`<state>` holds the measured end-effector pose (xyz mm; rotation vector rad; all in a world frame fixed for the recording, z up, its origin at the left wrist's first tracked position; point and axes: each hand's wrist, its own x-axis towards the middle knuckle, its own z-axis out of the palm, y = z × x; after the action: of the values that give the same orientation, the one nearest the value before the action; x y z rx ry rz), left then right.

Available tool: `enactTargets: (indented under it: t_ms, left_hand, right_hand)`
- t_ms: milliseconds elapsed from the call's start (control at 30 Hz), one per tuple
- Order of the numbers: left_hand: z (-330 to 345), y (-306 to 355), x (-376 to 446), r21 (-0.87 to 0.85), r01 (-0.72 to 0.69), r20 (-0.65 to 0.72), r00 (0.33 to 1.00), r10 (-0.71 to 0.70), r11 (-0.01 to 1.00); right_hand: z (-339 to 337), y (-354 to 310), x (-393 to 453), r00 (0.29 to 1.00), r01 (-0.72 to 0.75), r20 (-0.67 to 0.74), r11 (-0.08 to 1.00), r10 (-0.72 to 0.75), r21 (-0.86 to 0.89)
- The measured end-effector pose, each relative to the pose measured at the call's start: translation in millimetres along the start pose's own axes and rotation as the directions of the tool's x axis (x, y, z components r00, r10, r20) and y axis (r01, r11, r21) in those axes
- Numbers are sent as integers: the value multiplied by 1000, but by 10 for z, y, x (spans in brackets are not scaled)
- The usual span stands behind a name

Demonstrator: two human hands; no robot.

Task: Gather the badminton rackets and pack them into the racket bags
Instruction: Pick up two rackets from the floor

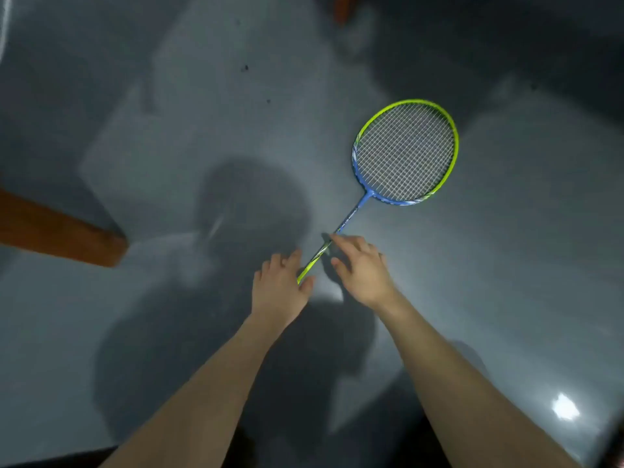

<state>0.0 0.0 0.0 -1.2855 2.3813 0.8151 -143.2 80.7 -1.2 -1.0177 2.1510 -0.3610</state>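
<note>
1. Head view showed one racket (388,177) lying flat on the grey floor (202,130), with its green-and-blue strung head toward the upper right and its shaft running down-left toward the person.
2. The long axis ran diagonally. The lower end of the shaft passed between the two hands, and the grip end was hidden under the left hand (278,288).
3. The left hand lay over the lower shaft with fingers loosely spread. Whether it had closed on the shaft could not be told.
4. The right hand (363,268) sat just right of the shaft, fingers relaxed and apart, with its fingertips (336,238) at or touching the shaft (contact not certain).
5. Both hands were about equally near. The strung head lay well beyond the fingers, so the pickup would likely be made at the shaft.
6. Count: one racket, two hands, no racket bag in view. A brown wooden piece (60,231) lay at the left edge.
</note>
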Motion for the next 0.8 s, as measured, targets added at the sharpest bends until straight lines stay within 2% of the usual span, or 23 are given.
enactTargets:
  t_ms: [133, 200, 267, 367, 500, 633, 800]
  left_hand:
    - [366, -124, 162, 42, -91, -74, 993, 94, 995]
    - [497, -186, 212, 19, -164, -107, 980, 166, 986]
    - [541, -224, 234, -2, -255, -188, 950, 250, 967]
    - [437, -177, 202, -130, -349, -189, 928, 323, 928]
    - [190, 153, 63, -251, -387, -225, 915, 335, 887]
    - [94, 626, -131, -271, -483, -229, 873, 431, 833]
    - [193, 1203, -426, -320, -571, -189, 820, 540, 756]
  right_hand:
    - [426, 164, 249, 981, 44, -178, 977, -83, -211]
    - [579, 226, 258, 952, 37, -287, 968, -110, -247]
    - [619, 272, 247, 942, 24, -318, 965, -109, -260]
    - [496, 262, 205, 958, 39, -272, 982, -89, -184]
    - [157, 280, -32, 940, 91, -323, 993, -110, -73]
    - [-207, 453, -433, 904, 3, -427, 999, -19, -38]
    - [-512, 705, -1057, 816, -127, -563, 991, 129, 43]
